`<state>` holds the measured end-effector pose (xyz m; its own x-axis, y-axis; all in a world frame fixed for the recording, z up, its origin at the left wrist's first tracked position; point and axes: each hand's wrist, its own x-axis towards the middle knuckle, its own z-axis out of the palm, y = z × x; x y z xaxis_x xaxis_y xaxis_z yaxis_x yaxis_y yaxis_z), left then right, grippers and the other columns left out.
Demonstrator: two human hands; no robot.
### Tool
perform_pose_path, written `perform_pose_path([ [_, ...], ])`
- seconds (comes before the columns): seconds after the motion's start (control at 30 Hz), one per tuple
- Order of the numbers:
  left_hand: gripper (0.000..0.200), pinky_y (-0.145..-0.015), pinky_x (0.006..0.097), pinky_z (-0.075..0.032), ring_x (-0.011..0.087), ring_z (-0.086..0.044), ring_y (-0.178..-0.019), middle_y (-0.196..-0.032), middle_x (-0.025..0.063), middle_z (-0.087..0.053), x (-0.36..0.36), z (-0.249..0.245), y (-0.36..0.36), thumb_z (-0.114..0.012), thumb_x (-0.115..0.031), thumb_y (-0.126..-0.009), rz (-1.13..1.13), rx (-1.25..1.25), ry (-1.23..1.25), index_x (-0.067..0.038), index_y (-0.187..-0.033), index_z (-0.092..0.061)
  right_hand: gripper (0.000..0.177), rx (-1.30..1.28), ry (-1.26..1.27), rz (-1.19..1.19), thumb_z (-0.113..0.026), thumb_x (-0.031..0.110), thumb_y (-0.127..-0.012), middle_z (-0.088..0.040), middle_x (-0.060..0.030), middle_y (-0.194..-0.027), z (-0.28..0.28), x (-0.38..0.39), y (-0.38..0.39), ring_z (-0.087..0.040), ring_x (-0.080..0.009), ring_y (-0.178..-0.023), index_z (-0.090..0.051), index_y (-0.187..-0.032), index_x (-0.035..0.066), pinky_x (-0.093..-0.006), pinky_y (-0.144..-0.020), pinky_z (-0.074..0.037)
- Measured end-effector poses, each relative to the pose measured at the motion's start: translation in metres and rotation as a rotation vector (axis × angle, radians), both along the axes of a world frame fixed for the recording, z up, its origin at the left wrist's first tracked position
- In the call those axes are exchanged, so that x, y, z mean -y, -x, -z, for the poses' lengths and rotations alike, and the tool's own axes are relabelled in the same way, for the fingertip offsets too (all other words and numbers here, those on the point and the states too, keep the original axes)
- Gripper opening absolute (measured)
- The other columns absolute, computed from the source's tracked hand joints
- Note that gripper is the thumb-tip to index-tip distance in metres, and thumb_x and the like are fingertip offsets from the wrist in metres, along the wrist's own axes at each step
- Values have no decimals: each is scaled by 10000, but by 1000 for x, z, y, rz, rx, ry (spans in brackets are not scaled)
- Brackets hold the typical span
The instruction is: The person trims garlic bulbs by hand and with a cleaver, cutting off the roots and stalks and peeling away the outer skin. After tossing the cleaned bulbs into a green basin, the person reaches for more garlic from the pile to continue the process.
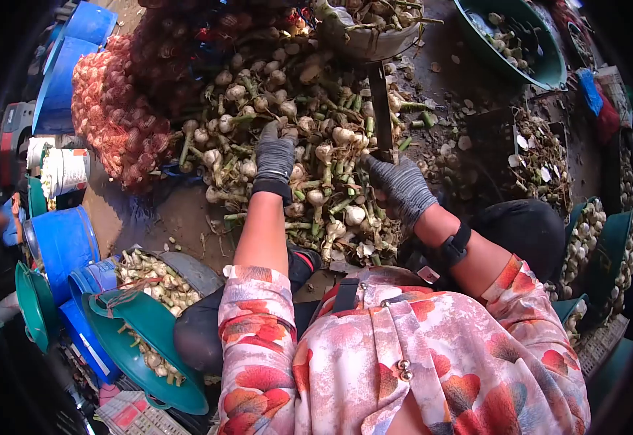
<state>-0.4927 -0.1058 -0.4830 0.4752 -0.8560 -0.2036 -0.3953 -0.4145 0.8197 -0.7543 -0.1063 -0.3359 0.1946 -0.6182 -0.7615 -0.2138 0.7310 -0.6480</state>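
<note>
A large pile of garlic bulbs with stalks lies on the ground in front of me. My left hand, in a grey knit glove, reaches into the middle of it. Its fingers curl at a garlic bulb, partly hidden by the glove. My right hand, gloved alike, closes at the lower end of a long flat knife. That blade points away from me, over the right part of the pile; the handle is hidden in the glove.
A red mesh sack of garlic stands left. A white bucket of garlic stands beyond the knife, a green basin far right. Near left are a green tub with garlic and a blue barrel. A dark crate of trimmings sits right.
</note>
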Motion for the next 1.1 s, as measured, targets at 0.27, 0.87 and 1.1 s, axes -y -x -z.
perform_pose_path([
  [0.27, 723, -1066, 398, -393, 337, -476, -1274, -1412, 202, -452, 55, 29, 28, -739, -250, -767, 383, 570, -566, -106, -1403, -426, 350, -108, 120, -178, -659, 342, -877, -667, -123, -786, 31, 14, 19, -614, -217, -706, -638, -1013, 20, -356, -675, -490],
  [0.87, 616, -903, 345, -498, 225, -584, -1028, -1148, 114, -576, -72, -83, 31, -751, -193, -797, 509, 61, 244, -66, -1283, -393, 232, -370, 1101, -892, -662, 201, -774, -655, -151, -821, -13, -13, -5, -649, -365, -778, -629, -982, 105, -457, -665, -515],
  [1.1, 497, -846, 368, -516, 236, -629, -961, -1056, 94, -629, -118, -102, 47, -685, -267, -849, 511, 314, 272, -59, -1246, -471, 225, -371, 1074, -1044, -641, 168, -766, -646, -142, -811, -9, -29, -2, -648, -359, -781, -605, -977, 102, -465, -653, -508],
])
